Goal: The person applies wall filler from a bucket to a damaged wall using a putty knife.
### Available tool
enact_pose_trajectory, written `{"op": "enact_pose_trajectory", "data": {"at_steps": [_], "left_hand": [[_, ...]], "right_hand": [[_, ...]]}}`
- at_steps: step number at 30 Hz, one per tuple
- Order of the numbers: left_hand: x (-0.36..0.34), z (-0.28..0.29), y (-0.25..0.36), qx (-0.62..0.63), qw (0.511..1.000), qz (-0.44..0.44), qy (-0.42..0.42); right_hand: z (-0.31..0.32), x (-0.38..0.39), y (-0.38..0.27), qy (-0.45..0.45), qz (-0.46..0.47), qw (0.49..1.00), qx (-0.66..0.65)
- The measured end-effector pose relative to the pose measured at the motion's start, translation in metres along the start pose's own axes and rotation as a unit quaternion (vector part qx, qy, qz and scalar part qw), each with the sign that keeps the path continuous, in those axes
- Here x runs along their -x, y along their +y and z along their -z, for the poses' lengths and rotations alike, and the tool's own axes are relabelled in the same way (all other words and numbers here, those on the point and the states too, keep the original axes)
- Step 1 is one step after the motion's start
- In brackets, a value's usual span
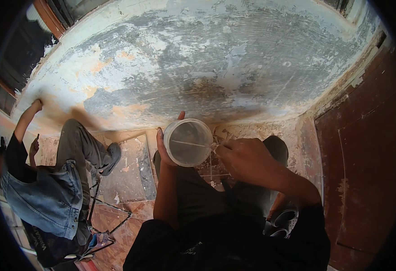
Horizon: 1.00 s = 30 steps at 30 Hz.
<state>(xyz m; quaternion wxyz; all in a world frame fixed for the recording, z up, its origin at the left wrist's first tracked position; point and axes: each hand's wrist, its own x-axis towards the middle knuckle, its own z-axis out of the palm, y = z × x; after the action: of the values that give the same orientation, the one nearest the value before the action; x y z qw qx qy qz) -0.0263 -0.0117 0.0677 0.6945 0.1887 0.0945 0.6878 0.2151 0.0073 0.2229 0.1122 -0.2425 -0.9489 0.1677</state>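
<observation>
My left hand (165,151) grips a round translucent plastic container (186,156) from the side, just below the middle of the view. Its inside looks greyish. My right hand (240,158) is closed on a thin light stick (193,144) that reaches across the inside of the container from its right rim. Whether the stick touches any liquid is unclear. Both my hands are above my legs, close to the peeling wall.
A scraped, patchy wall (220,54) spans the top. At the left a co-worker (40,194) sits on a folding chair (98,198), one hand at the wall. A brown door (360,171) stands at the right. A worn board (128,167) lies on the floor (125,239).
</observation>
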Motion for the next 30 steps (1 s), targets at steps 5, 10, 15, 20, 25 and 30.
{"op": "enact_pose_trajectory", "data": {"at_steps": [5,10,15,20,25,30], "left_hand": [[0.005,-0.005,0.001,-0.062,0.997,0.035,-0.024],[0.009,-0.009,0.012,-0.095,0.994,0.053,-0.011],[0.008,-0.013,0.027,-0.128,0.987,0.086,0.033],[0.003,-0.019,0.034,-0.167,0.983,0.077,0.021],[0.012,-0.017,0.021,-0.217,0.974,0.015,0.071],[0.006,0.002,0.008,-0.115,0.99,0.041,0.067]], "right_hand": [[-0.014,-0.015,-0.008,0.074,0.084,0.977,0.182],[-0.027,-0.026,0.003,0.069,0.142,0.965,0.209],[-0.033,-0.03,0.011,0.104,0.188,0.951,0.224],[-0.038,-0.031,0.014,0.038,0.148,0.968,0.199],[-0.044,-0.022,0.023,0.004,0.08,0.987,0.137],[-0.039,0.002,0.055,0.096,0.058,0.993,-0.039]]}}
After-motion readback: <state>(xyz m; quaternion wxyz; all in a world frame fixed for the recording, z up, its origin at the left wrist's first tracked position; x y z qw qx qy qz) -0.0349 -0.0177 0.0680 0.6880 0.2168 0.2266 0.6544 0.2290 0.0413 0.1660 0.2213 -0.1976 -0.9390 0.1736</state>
